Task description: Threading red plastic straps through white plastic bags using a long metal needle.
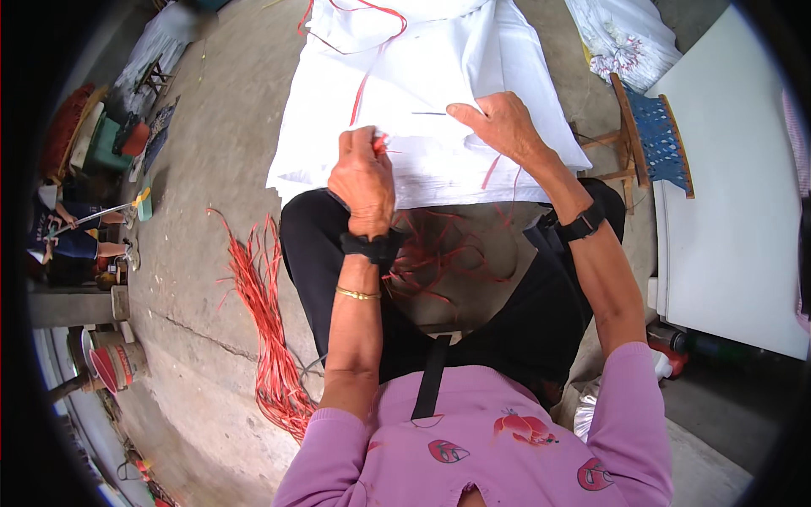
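A stack of white woven sheets or sacks (422, 173) lies in front of me, its near edge at my knees. My left hand (363, 182) is closed over the near left part, with a bunched bit of red strip (380, 143) and white showing beside its fingers. My right hand (500, 127) rests further right on the white material, fingers curled and thumb pointing left. A thin dark needle-like rod (429, 112) reaches left from that thumb tip and seems pinched there; the fingertips are partly hidden. A red strip (360, 97) runs across the top sheet above my left hand.
A bundle of red strips (262, 338) lies on the concrete floor at left, with loose red strands (448, 253) between my legs. A wooden stool with blue webbing (659, 135) and a white panel (735, 194) stand at right. Another person (76, 228) holds a pole at far left.
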Action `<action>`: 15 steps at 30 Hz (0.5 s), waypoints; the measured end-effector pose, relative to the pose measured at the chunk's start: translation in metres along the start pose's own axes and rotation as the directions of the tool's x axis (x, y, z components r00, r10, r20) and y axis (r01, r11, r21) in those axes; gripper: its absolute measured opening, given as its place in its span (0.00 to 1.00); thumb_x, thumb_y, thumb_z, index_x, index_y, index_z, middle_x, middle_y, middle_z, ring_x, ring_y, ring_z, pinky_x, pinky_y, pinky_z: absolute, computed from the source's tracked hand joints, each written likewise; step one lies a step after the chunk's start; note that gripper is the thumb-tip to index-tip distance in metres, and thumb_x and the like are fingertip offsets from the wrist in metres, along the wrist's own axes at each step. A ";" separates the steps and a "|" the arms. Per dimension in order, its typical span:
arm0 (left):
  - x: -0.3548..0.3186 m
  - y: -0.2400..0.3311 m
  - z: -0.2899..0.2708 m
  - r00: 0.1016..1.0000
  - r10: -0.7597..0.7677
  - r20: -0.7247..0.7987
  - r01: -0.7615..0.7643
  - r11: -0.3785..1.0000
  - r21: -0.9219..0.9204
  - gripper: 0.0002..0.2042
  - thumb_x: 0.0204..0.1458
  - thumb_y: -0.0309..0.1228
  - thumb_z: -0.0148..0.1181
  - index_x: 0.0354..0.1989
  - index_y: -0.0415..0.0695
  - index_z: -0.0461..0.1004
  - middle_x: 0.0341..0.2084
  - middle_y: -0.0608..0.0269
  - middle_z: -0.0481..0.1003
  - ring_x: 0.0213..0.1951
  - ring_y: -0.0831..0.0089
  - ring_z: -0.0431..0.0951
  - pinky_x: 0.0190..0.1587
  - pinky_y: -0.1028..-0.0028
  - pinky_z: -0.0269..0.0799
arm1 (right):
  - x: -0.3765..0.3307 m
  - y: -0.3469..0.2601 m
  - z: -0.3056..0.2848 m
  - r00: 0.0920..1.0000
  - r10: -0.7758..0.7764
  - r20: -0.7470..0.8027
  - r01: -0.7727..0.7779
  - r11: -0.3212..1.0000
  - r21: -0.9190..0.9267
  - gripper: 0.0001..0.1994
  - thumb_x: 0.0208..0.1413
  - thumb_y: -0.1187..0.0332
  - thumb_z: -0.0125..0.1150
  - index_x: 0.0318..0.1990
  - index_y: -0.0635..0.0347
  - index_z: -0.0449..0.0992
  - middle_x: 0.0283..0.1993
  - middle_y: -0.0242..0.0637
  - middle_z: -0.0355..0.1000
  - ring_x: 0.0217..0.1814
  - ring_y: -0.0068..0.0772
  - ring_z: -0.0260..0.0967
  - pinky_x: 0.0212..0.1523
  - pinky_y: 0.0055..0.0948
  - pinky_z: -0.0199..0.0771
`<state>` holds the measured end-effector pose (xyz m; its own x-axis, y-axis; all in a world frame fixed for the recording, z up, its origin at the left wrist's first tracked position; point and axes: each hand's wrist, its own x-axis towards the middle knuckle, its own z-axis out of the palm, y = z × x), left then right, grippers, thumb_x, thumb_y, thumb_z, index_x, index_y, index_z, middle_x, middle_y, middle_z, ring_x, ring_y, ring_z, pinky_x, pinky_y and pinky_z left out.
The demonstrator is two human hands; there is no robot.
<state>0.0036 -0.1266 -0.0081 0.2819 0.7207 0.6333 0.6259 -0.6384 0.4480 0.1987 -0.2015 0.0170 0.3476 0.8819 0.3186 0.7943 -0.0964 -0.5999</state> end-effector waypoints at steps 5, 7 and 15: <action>0.008 0.001 0.007 0.982 0.116 -0.148 -0.128 0.989 -0.072 0.07 0.40 0.22 0.57 0.29 0.46 0.70 0.24 0.58 0.70 0.22 0.57 0.73 0.23 0.64 0.67 | 0.002 -0.004 0.018 0.992 -0.099 0.072 0.114 0.964 -0.241 0.28 0.50 0.48 0.54 0.13 0.68 0.70 0.10 0.47 0.63 0.14 0.44 0.63 0.22 0.41 0.63; -0.002 -0.001 0.015 0.986 0.100 -0.133 -0.114 0.988 -0.102 0.07 0.40 0.21 0.56 0.29 0.45 0.69 0.22 0.57 0.69 0.20 0.58 0.72 0.21 0.64 0.66 | 0.006 -0.011 0.042 0.995 -0.060 0.076 0.065 0.996 -0.069 0.28 0.52 0.47 0.52 0.13 0.66 0.71 0.10 0.45 0.62 0.14 0.41 0.63 0.22 0.41 0.62; -0.017 0.066 0.065 0.991 -0.035 -0.128 -0.008 0.949 -0.315 0.06 0.42 0.26 0.55 0.22 0.44 0.63 0.20 0.56 0.65 0.16 0.58 0.70 0.17 0.64 0.64 | -0.011 0.023 0.060 0.954 0.290 0.069 -0.280 0.790 0.545 0.29 0.60 0.45 0.36 0.20 0.63 0.65 0.18 0.29 0.59 0.22 0.20 0.53 0.21 0.28 0.52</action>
<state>0.0871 -0.1634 -0.0309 0.1643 0.7017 0.6932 0.3631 -0.6965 0.6189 0.1835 -0.1856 -0.0440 0.5281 0.8455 0.0793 0.2585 -0.0711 -0.9634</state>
